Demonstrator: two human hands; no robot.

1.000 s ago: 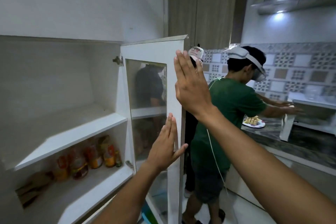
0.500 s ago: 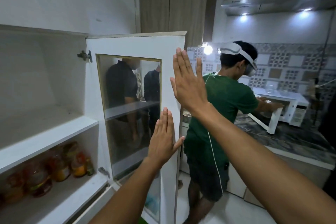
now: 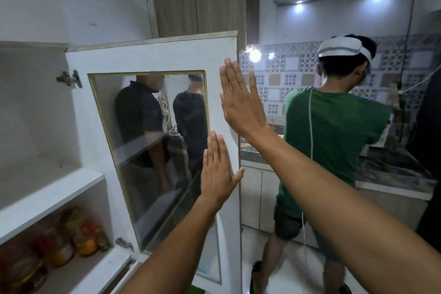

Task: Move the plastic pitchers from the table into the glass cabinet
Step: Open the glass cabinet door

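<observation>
Glass cabinet door (image 3: 157, 59): swung open on its hinge, with the left hand (image 3: 218, 169) flat and empty near its free edge and the right hand (image 3: 241, 102) flat and empty higher on that same edge, fingers spread wide. Cabinet shelf (image 3: 47, 196): upper level bare, packaged goods (image 3: 69, 238) on the level below. Plastic pitchers and table: not in view, none seen shelved, so the moving looks wholly outstanding or already finished; cannot tell which.

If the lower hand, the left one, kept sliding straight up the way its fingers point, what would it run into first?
Most likely the right hand, held flat just above the left hand by the free edge of the cabinet door. Depth is unclear, so it might pass beside it.
</observation>
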